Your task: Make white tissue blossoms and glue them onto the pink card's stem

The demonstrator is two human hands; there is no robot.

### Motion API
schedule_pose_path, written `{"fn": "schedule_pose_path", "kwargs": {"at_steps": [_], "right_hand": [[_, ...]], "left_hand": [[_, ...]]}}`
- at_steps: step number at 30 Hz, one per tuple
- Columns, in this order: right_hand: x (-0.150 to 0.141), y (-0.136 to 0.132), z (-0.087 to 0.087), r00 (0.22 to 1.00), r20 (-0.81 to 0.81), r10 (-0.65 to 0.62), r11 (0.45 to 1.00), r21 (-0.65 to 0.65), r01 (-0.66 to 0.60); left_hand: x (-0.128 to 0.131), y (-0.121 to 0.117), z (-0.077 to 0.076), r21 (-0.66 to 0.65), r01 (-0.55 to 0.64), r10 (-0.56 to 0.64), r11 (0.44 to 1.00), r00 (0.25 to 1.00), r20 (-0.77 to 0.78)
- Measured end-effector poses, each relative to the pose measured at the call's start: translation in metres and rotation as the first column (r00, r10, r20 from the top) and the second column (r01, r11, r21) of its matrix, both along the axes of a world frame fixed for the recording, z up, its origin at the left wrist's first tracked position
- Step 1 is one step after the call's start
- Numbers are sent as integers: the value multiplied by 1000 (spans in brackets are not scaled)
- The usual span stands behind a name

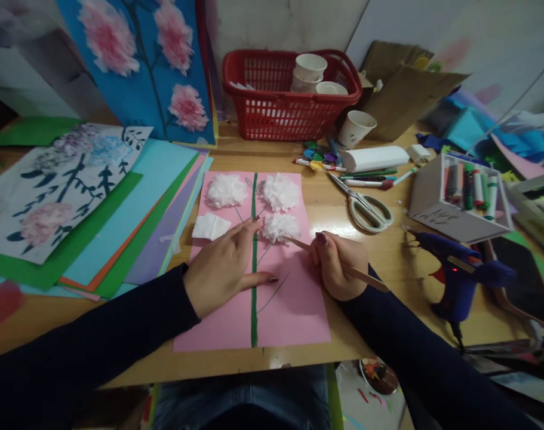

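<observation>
A pink sheet of paper lies before me, with a green painted stem down its middle. White tissue-paper flowers sit on it: one at the upper left, one at the upper right and one lower on the right. My left hand rests across the stem, thumb apart from the fingers, its fingertips close to the lower flower. In my right hand is a wooden craft stick, its tip at that flower's lower edge. A folded white tissue lies left of the stem.
Scissors, a blue glue gun with a red light and a marker box stand at right. Behind are a red basket with paper cups and another cup. Coloured paper sheets are stacked at left.
</observation>
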State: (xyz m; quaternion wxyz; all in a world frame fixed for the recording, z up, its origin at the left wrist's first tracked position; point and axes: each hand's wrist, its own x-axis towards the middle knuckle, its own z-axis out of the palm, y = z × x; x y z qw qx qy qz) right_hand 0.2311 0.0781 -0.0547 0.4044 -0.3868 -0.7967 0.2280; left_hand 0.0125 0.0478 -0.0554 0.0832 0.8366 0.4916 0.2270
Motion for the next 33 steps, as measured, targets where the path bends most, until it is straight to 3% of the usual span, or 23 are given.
{"fn": "schedule_pose_path", "kwargs": {"at_steps": [6,15,20,23,25,27,29,31,33], "right_hand": [[-5,2,2,997,79,5,1000,-29,-3],[-6,4,6,997,37,-65,994,-81,68],[-4,2,4,995,-63,-78,994,-84,73],[-1,1,1,959,-243,-148,985,-126,120],[1,2,-1,898,-393,-199,974,-177,139],[1,4,0,842,-492,-222,968,-213,131],[1,6,3,816,-533,-223,969,-213,126],[0,7,6,776,-586,-234,968,-212,132],[0,9,9,732,-634,-248,967,-204,151]], "left_hand": [[-2,0,0,-25,18,-18,1000,1000,-3],[-3,-1,4,-109,1,2,994,1000,24],[1,-2,7,-169,-44,46,985,999,4],[0,-4,14,-64,-2,0,998,1000,-25],[-8,-6,25,106,34,-34,994,999,-2],[-22,-9,41,294,-91,70,952,994,81],[-40,-12,59,354,-346,298,869,936,185],[-55,-16,71,256,-469,436,845,882,176],[-65,-16,74,168,-468,447,868,882,148]]}}
